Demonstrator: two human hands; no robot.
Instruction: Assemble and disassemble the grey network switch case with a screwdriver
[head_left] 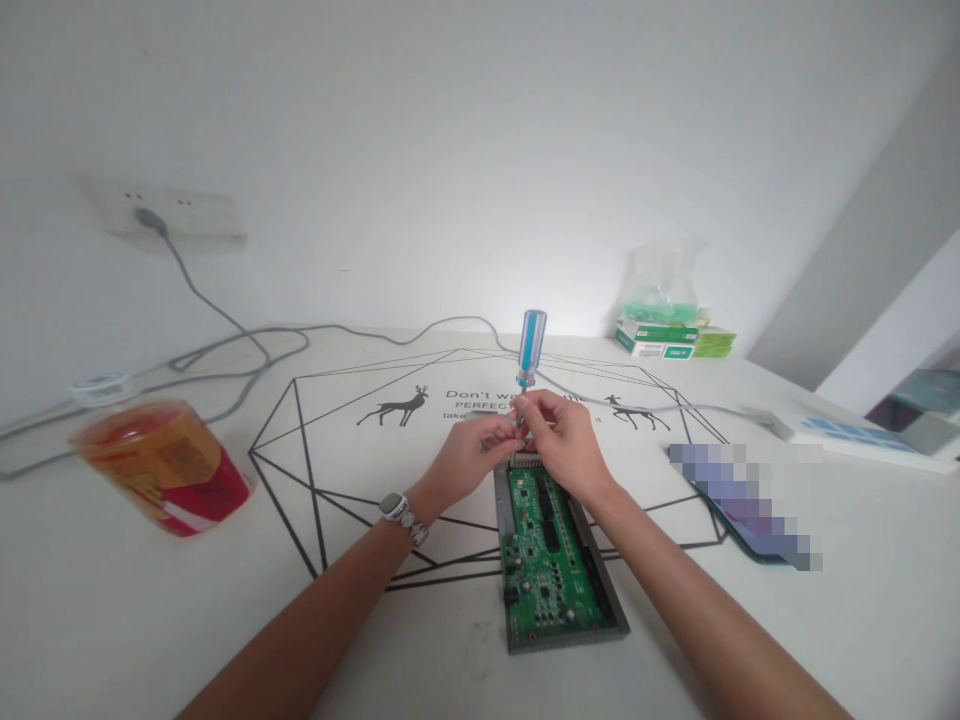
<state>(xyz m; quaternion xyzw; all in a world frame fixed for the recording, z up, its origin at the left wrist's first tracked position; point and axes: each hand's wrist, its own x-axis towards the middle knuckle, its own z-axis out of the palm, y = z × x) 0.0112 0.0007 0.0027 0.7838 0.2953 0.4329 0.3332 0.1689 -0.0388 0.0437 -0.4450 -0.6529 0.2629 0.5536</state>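
Observation:
A screwdriver (532, 345) with a clear and blue handle stands nearly upright over the far end of a green circuit board (547, 560). The board lies in a dark metal frame (619, 628) on the table. My right hand (561, 435) is closed around the screwdriver's shaft, just below the handle. Beside it, my left hand (480, 452) pinches close to the lower shaft, at the board's far edge. What sits between the left fingertips is hidden, and so is the screwdriver's tip. On my left wrist is a watch (393, 507).
A red and yellow bucket (169, 468) stands at left. A phone-like device (739, 505), partly pixelated, lies at right. Behind it is a white power strip (862, 440); its grey cable (352, 332) crosses the back of the table (420, 660). Small boxes (656, 335) stand against the wall.

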